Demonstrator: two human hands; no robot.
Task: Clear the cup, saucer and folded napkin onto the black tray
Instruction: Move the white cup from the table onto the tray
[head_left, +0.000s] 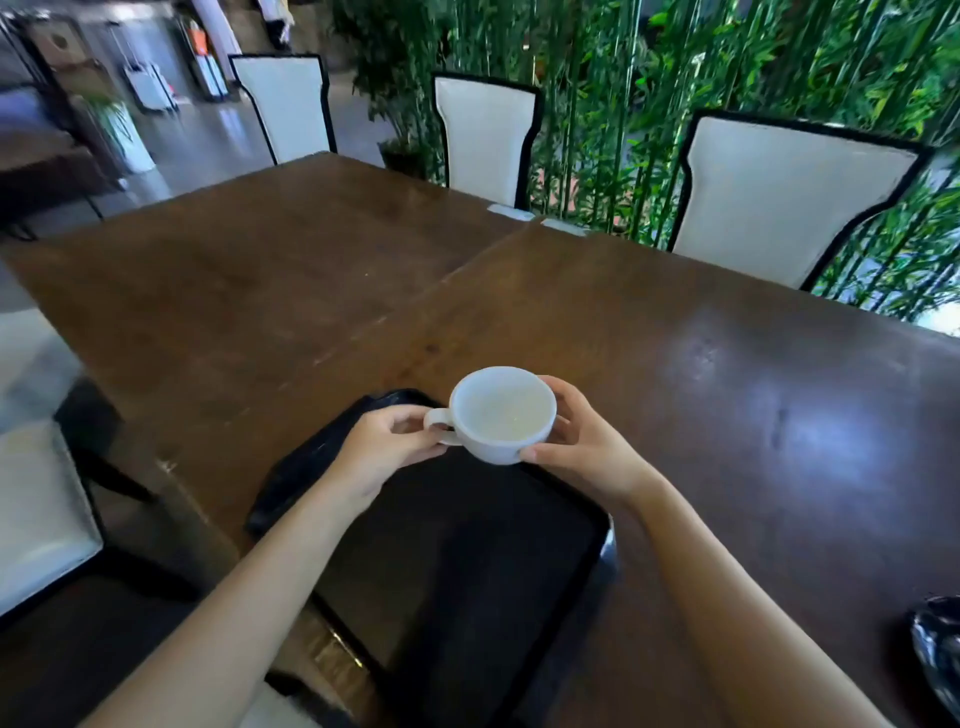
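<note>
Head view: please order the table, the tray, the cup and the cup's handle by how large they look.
Largest to smallest:
1. table
2. tray
3. cup
4. handle
No two look alike in size. The tray lies nearer the camera than most of the table, yet the table still looks far larger.

White, black-framed chairs line the dark wooden desk's far side, with green bamboo behind and glossy floor far left.
</note>
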